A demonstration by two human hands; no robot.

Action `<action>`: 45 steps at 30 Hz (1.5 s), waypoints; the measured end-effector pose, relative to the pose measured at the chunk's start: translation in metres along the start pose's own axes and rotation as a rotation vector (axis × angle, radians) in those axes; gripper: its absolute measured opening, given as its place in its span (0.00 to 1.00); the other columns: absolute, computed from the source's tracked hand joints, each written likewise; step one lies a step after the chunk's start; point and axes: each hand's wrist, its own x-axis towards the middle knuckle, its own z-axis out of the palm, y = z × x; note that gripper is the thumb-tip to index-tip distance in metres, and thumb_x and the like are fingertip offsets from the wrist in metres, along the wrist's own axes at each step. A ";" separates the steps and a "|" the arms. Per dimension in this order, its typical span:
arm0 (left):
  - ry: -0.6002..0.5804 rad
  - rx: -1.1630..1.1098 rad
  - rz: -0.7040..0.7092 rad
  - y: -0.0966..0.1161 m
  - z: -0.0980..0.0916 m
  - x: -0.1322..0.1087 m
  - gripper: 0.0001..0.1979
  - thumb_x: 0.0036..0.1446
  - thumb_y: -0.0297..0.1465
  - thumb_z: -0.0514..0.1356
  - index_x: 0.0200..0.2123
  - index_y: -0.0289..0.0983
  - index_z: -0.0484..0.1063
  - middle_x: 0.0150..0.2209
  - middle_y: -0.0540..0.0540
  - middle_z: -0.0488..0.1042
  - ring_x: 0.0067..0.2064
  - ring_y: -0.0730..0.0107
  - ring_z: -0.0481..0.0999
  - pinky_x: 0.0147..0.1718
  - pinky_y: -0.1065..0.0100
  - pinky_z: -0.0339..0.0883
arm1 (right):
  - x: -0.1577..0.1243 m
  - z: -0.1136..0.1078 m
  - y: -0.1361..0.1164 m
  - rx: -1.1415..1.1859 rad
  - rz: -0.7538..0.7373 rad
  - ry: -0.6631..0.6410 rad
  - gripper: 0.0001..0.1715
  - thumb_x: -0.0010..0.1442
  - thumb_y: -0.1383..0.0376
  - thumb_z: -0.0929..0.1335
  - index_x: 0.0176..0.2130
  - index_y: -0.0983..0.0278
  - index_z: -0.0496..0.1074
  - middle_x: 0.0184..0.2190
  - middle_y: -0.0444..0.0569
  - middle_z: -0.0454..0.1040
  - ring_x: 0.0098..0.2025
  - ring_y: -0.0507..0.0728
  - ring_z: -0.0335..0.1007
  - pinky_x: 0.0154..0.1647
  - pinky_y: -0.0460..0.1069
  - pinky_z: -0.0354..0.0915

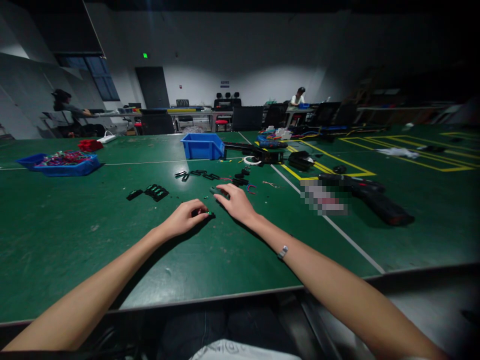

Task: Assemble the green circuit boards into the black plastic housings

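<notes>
My left hand [188, 216] rests low over the green table, thumb and fingers closed on a small black part with a green face [211, 214]. Just right of it, my right hand [237, 201] has its thumb and index finger around a small dark piece [215, 190], partly hidden by the fingers. To the left lies a row of black parts with green faces [156, 192], beside one more black part [134, 194]. Beyond the hands are several black rectangular frames [205, 174] and a cluster of black pieces [240, 180]. Red and blue wires [251, 189] lie near my right hand.
A blue bin [203, 146] stands behind the parts. At left, a blue tray [71, 166] holds tangled coloured wires, near a red container [90, 145]. On the right lie a black power tool [375, 197] and a blue tool [272, 143]. Two people sit at distant tables.
</notes>
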 end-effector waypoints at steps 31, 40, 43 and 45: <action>-0.087 0.218 0.179 0.000 -0.010 -0.003 0.13 0.66 0.38 0.59 0.48 0.37 0.75 0.41 0.41 0.75 0.43 0.63 0.75 0.44 0.66 0.67 | 0.007 -0.006 -0.038 1.138 0.525 0.101 0.17 0.51 0.57 0.74 0.35 0.62 0.67 0.20 0.35 0.60 0.15 0.45 0.50 0.13 0.42 0.43; -0.084 0.266 0.161 0.002 -0.006 -0.001 0.10 0.67 0.34 0.58 0.45 0.37 0.76 0.41 0.42 0.76 0.42 0.64 0.76 0.44 0.67 0.68 | 0.006 -0.003 -0.041 1.180 0.469 0.105 0.15 0.54 0.58 0.74 0.35 0.64 0.70 0.18 0.35 0.59 0.14 0.45 0.49 0.12 0.41 0.43; -0.085 0.255 0.157 0.002 -0.006 -0.001 0.09 0.67 0.33 0.58 0.45 0.37 0.76 0.40 0.42 0.76 0.42 0.64 0.76 0.43 0.67 0.68 | 0.008 0.001 -0.047 1.214 0.417 0.112 0.15 0.56 0.55 0.73 0.32 0.64 0.70 0.16 0.34 0.56 0.13 0.44 0.47 0.11 0.41 0.43; -0.090 0.247 0.155 0.003 -0.006 -0.001 0.09 0.67 0.33 0.57 0.45 0.37 0.76 0.40 0.43 0.76 0.42 0.65 0.76 0.43 0.68 0.68 | 0.010 0.004 -0.053 1.230 0.382 0.111 0.17 0.58 0.54 0.72 0.30 0.64 0.69 0.14 0.33 0.54 0.12 0.44 0.45 0.11 0.41 0.43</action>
